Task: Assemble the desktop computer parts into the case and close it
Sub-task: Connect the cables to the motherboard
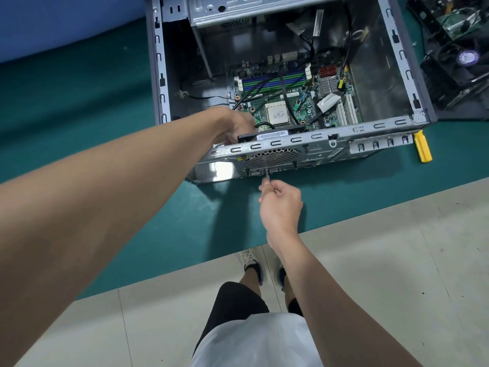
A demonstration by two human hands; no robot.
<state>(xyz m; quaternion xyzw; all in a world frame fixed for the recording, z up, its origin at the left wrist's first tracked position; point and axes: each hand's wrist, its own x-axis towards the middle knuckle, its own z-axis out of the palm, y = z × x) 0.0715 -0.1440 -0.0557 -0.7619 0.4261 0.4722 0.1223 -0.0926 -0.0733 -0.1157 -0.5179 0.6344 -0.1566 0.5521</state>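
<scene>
- Right of the case, a yellow plastic tool handle (422, 149) lies on the teal bench mat (105, 102). Black fan-topped parts (460, 67) are cut off by the frame.
- The open grey metal computer case (383, 125) lies on its side on the mat, with black cables crossing its green motherboard (301, 102).
- Our left hand (235, 125) grips 1 end of a flat black fan (270, 134) inside the near wall.
- Our right hand (280, 202) pinches a thin metal tool (267, 177), its tip at the rear panel.
- The wall hides the left fingertips.

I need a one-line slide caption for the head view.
Left hand holds a fan inside the open case; right hand holds a screwdriver to its rear panel.
</scene>
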